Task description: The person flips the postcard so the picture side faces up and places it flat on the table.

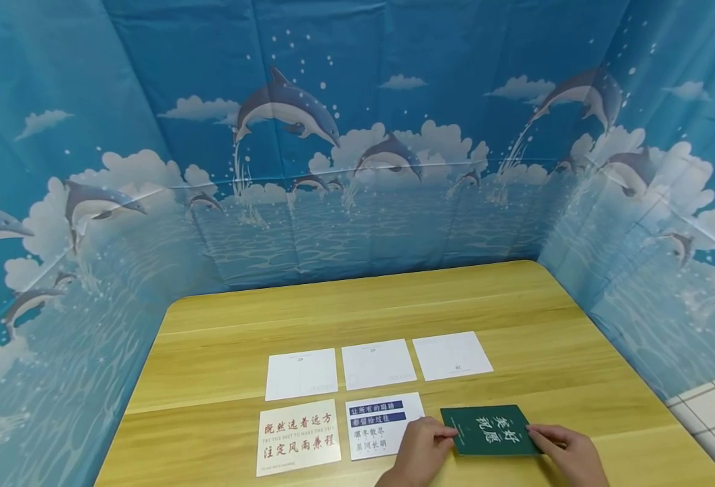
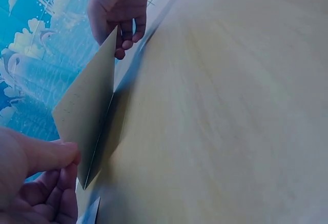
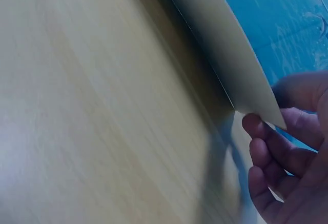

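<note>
the dark green card (image 1: 492, 431) is held at the right end of the near row, just beside the blue-and-white lettered card (image 1: 384, 427), its pale characters facing up. the left hand (image 1: 419, 448) pinches its left edge and the right hand (image 1: 567, 452) its right edge, fingers and thumb gripping on both sides.

judging by the layout, most of the arranging looks done: next along the near row lies the cream card with red characters (image 1: 299, 438), and beyond these the left white card (image 1: 301, 374), middle white card (image 1: 378, 365) and right white card (image 1: 452, 356) form a far row. these five lie flat on the wood-grained surface (image 1: 357, 311); only the green one seems left to be let go. the right white card has its small dark mark near its near edge, the other two near their far edges.

the head view alone gives both rows and the green printed face. the wrist views show that card's pale underside, tilted above a shadow; whether its lower edge touches the surface i cannot tell. around it all hangs the dolphin-printed backdrop (image 1: 357, 233).
</note>
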Demonstrator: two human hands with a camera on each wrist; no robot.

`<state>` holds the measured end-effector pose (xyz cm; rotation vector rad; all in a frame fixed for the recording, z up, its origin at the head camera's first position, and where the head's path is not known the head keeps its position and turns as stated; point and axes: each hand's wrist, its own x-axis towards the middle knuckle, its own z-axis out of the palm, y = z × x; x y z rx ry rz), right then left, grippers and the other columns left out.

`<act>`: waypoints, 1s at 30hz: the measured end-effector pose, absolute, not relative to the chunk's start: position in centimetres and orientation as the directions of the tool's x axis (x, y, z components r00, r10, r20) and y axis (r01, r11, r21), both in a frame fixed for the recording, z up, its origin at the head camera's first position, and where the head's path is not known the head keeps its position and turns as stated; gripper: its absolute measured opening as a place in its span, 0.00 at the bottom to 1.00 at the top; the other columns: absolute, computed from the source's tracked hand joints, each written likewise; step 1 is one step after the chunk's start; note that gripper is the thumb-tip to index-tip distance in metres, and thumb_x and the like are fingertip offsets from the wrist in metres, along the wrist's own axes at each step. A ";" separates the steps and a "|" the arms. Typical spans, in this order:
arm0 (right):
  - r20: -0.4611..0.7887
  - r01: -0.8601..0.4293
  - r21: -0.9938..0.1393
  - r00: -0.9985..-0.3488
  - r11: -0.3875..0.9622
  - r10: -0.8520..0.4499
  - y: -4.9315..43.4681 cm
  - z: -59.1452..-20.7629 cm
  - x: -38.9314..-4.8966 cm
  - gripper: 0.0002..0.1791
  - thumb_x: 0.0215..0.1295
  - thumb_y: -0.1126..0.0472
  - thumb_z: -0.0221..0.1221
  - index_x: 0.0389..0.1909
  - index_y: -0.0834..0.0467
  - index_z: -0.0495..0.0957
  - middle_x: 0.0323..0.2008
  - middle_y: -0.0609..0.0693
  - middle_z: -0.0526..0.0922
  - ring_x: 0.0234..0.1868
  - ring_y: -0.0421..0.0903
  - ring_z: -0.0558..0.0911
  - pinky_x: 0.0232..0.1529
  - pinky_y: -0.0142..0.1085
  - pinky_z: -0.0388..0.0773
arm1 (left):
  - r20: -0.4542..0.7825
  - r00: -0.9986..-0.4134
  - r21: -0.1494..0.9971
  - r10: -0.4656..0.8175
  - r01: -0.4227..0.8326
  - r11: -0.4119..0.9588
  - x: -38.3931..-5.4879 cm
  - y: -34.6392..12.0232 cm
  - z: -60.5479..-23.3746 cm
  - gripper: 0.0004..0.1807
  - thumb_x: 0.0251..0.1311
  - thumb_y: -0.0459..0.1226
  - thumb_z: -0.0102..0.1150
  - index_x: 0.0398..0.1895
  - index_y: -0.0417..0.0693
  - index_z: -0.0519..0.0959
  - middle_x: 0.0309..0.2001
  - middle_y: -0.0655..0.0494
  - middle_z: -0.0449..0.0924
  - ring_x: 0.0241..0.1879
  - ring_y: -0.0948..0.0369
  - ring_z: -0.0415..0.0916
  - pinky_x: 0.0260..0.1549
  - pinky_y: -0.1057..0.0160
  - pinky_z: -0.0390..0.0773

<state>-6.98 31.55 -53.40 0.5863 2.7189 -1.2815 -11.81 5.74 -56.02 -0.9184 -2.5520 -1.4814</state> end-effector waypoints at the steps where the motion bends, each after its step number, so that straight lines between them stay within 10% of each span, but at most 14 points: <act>1: -0.223 0.373 -0.725 -0.922 0.579 0.316 31.4 -53.5 -7.1 0.22 0.58 0.50 0.60 0.42 0.66 0.81 0.40 0.61 0.82 0.41 0.55 0.79 0.35 0.37 0.78 | 0.333 -0.821 0.769 0.464 0.521 0.371 -11.9 5.8 -56.0 0.08 0.48 0.28 0.64 0.32 0.44 0.86 0.27 0.64 0.80 0.30 0.76 0.70 0.29 0.81 0.67; 18: -0.066 0.347 -0.638 -0.914 0.688 0.400 29.4 -54.7 -8.6 0.13 0.57 0.64 0.61 0.39 0.70 0.80 0.35 0.62 0.81 0.36 0.57 0.79 0.35 0.47 0.77 | 0.291 -0.881 0.728 0.373 0.457 0.511 -12.1 6.8 -55.3 0.09 0.44 0.29 0.58 0.28 0.45 0.86 0.23 0.67 0.74 0.25 0.74 0.67 0.23 0.79 0.64; 30: 0.089 0.328 -0.651 -0.863 0.685 0.498 27.8 -55.4 -8.9 0.14 0.55 0.66 0.61 0.40 0.71 0.79 0.26 0.54 0.79 0.28 0.47 0.75 0.26 0.34 0.72 | 0.286 -0.891 0.724 0.352 0.442 0.530 -12.3 6.7 -54.9 0.09 0.45 0.29 0.58 0.29 0.44 0.86 0.25 0.63 0.78 0.26 0.72 0.70 0.25 0.76 0.68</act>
